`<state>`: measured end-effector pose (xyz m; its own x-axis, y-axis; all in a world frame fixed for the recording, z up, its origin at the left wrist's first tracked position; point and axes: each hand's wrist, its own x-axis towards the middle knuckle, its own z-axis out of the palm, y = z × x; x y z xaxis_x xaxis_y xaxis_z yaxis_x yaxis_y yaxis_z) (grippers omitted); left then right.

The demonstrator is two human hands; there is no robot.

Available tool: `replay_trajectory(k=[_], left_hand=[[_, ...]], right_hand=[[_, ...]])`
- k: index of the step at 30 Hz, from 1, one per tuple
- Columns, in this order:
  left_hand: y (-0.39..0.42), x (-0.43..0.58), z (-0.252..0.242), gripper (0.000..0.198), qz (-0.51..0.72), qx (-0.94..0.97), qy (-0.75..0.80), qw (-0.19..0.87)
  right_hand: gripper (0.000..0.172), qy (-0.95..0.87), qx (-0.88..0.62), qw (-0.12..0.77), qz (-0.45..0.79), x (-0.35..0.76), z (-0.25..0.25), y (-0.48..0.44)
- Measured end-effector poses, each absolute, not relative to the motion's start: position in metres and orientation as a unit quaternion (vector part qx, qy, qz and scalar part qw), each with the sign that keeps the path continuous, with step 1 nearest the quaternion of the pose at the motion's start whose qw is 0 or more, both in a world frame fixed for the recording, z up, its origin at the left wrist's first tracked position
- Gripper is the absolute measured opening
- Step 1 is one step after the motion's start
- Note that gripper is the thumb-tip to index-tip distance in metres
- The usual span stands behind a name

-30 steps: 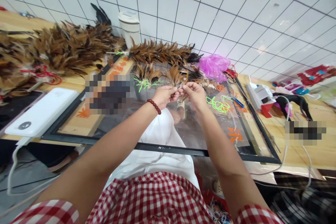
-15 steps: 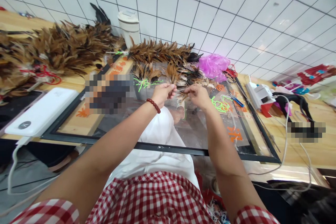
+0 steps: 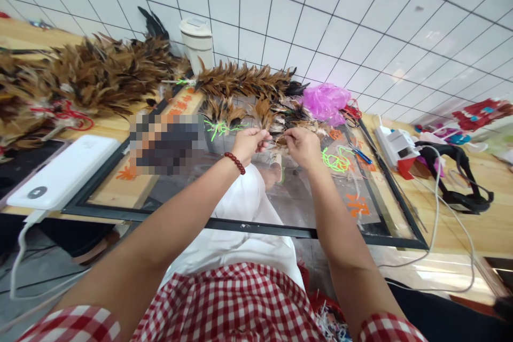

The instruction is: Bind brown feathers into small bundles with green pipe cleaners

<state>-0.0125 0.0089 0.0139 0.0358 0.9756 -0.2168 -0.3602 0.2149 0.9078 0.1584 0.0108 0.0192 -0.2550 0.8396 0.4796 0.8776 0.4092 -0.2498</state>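
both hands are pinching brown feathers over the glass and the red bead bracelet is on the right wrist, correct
Not quite: the red bead bracelet is on the left wrist, as the head view shows. The rest holds: the left hand and right hand pinch brown feathers over the glass.

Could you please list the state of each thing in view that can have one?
Left hand: grip closed, pinching the feather bundle.
Right hand: grip closed on the same bundle.
Feather bundle: held between both hands above the glass panel.
Glass panel: lying flat in its black frame.
White cup: upright, lid on.
Power bank: lying flat, cable plugged in.
Pink bag: crumpled.
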Motion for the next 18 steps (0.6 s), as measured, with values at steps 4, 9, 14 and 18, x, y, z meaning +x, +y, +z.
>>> replay_trajectory(k=[4,9,14,18], left_hand=[[0.004,-0.011,0.016,0.012,0.481,0.34,0.456,0.667],[0.006,-0.011,0.014,0.015,0.491,0.318,0.423,0.692],[0.008,-0.011,0.013,0.015,0.524,0.312,0.395,0.687],[0.007,-0.011,0.014,0.011,0.515,0.316,0.381,0.7]], right_hand=[[0.024,-0.803,-0.522,0.272,-0.094,0.15,0.018,0.005],[0.02,-0.758,-0.525,0.384,0.051,0.14,0.01,0.008],[0.034,-0.567,-0.491,0.467,0.467,0.133,0.01,0.013],[0.029,-0.538,-0.469,0.49,0.501,0.132,0.011,0.013]])
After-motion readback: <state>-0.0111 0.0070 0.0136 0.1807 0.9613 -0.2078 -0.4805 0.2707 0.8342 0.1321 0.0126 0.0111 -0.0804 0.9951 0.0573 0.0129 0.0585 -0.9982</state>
